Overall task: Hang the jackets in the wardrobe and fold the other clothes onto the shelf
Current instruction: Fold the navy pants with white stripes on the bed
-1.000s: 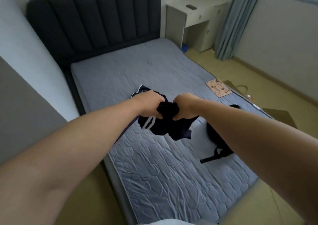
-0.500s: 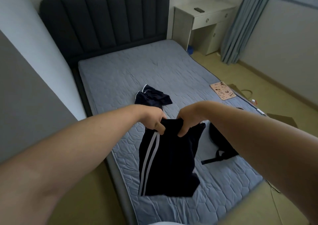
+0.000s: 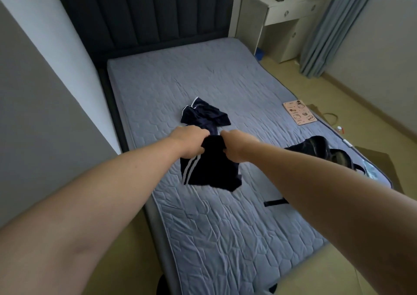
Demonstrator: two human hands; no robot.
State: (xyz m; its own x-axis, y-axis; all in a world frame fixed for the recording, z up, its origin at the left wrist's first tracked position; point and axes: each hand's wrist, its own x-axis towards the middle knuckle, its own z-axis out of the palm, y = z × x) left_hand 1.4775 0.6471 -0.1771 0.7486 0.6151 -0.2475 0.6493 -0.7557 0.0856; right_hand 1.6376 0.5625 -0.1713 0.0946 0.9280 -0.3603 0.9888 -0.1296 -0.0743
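Holding: both hands pinch the top edge of a pair of dark shorts with white side stripes, lifted over the bed at the centre of the frame.
Left hand: grip clamped on the upper left corner of the shorts, fingers curled into the cloth.
Right hand: grip clamped on the upper right corner, just beside the left hand, so the waistband is bunched between them.
Shorts, place: they hang from the two grips, lower hem loose and flared; whether it brushes the mattress cannot be told.
Shorts, handling: light, limp and thin by the look of the drape; they will not hold any shape alone and should slide easily on the quilted cover.
Where to take hold: judged best at the two ends of the waistband, hands drawn wider apart so the cloth spreads flat for folding.
Second garment: dark with white piping, crumpled on the bed just above the hands in the frame.
Black bag: strapped, lying at the right edge of the bed, well apart from the shorts.
Pink board: flat at the bed's right edge, upper right.
Step in hand: likely shaking out the shorts before folding; wardrobe and shelf are not in view.
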